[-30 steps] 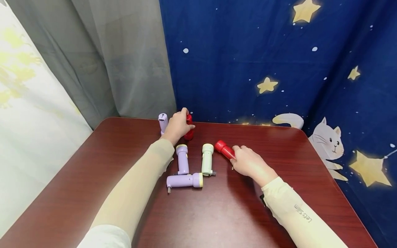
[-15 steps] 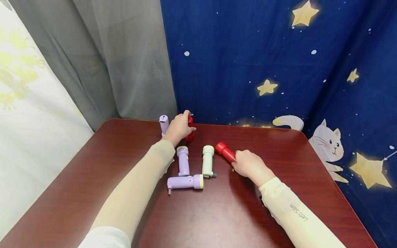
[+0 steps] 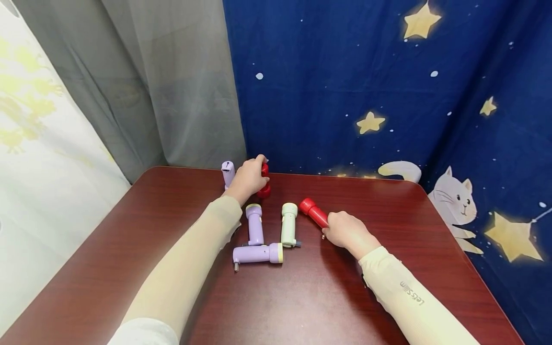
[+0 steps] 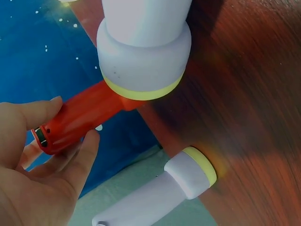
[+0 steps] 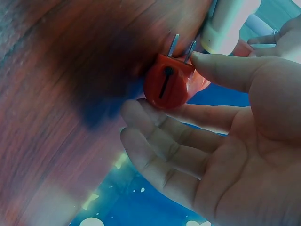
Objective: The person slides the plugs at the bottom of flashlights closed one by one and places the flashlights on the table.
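My left hand (image 3: 248,178) grips a red flashlight (image 3: 264,190) standing head-down near the table's back edge. In the left wrist view, thumb and fingers close round the tail of this red flashlight (image 4: 84,115). My right hand (image 3: 348,231) holds the tail of a second red flashlight (image 3: 315,212), which lies slantwise on the table. Its tail with two metal plug prongs (image 5: 169,87) shows in the right wrist view, the thumb beside the prongs and the fingers on the other side. A purple flashlight (image 3: 228,173) stands upright left of my left hand.
Between the arms lie a purple flashlight (image 3: 255,225), a pale green flashlight (image 3: 288,225) with its prongs out, and nearer, a crosswise purple flashlight (image 3: 256,254). Grey curtain (image 3: 194,86) and blue starry curtain (image 3: 323,96) hang behind the brown table (image 3: 302,306).
The right hand's fingers have drawn back along the red flashlight to its tail, and the hand has shifted slightly toward me. The left hand stays on its red flashlight.
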`<state>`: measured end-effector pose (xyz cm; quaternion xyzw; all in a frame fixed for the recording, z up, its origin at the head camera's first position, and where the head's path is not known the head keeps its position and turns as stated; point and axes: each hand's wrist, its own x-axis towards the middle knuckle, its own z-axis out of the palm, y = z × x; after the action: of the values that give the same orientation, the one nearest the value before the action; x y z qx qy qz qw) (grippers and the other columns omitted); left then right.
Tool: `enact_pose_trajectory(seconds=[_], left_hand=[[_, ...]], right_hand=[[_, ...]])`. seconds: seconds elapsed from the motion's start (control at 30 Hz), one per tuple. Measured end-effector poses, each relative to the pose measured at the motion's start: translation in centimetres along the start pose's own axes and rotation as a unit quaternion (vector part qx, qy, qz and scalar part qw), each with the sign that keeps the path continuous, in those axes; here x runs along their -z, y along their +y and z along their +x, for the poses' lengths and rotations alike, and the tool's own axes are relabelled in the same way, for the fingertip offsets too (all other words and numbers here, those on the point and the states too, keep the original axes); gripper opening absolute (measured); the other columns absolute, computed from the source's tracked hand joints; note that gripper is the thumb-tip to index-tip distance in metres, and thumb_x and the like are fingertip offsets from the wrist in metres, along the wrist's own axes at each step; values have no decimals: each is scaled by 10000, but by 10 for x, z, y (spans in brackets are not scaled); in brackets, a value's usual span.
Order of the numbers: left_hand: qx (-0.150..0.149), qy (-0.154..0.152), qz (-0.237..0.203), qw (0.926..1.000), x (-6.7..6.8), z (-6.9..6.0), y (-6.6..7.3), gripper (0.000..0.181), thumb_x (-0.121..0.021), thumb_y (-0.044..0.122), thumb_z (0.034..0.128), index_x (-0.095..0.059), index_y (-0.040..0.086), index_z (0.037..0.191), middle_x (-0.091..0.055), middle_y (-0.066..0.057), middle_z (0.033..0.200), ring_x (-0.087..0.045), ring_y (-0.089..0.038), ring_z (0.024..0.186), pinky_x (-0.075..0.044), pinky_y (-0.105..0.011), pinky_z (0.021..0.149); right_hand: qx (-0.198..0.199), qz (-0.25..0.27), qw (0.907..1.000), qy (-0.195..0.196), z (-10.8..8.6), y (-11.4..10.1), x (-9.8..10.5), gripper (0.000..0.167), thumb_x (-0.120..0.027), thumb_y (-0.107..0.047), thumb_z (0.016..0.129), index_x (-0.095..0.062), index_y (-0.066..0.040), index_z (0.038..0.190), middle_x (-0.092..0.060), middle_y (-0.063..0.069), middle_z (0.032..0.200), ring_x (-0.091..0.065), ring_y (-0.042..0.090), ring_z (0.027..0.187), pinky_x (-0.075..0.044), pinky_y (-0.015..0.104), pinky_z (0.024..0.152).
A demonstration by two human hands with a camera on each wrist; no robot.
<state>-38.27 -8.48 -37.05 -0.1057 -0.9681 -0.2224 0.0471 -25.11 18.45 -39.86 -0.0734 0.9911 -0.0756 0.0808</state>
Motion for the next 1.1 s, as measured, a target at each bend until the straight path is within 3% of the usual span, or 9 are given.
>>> enact_pose_trajectory(seconds=[0.57, 0.93, 1.1], left_hand=[[-183, 203, -229, 9994, 6, -10, -4, 572, -771, 197, 942, -512, 130, 1447, -648, -180, 1366, -678, -365, 1179, -586, -524, 1049], [-209, 248, -160, 9993, 6, -11, -6, 577, -752, 174, 943, -504, 127, 1462, -633, -173, 1372, -658, -359, 1194, -581, -526, 1054], [-205, 434, -69, 9988, 9, -18, -4, 569, -744, 165, 936, -514, 125, 1456, -617, -173, 1398, -616, -363, 1245, -567, -524, 1073]], right_hand=[[-5, -49, 10000, -72, -3, -2, 0, 232, -742, -253, 970, -700, -25, 977, -689, 115, 839, -599, 251, 675, -548, 438, 686], [28, -8, 10000, 7, -4, 0, -1, 242, -730, -257, 976, -687, -19, 984, -690, 123, 841, -605, 256, 682, -553, 458, 675], [47, 0, 10000, -1, -4, 0, -2, 242, -709, -263, 991, -693, -22, 973, -685, 118, 825, -605, 255, 672, -555, 457, 668]])
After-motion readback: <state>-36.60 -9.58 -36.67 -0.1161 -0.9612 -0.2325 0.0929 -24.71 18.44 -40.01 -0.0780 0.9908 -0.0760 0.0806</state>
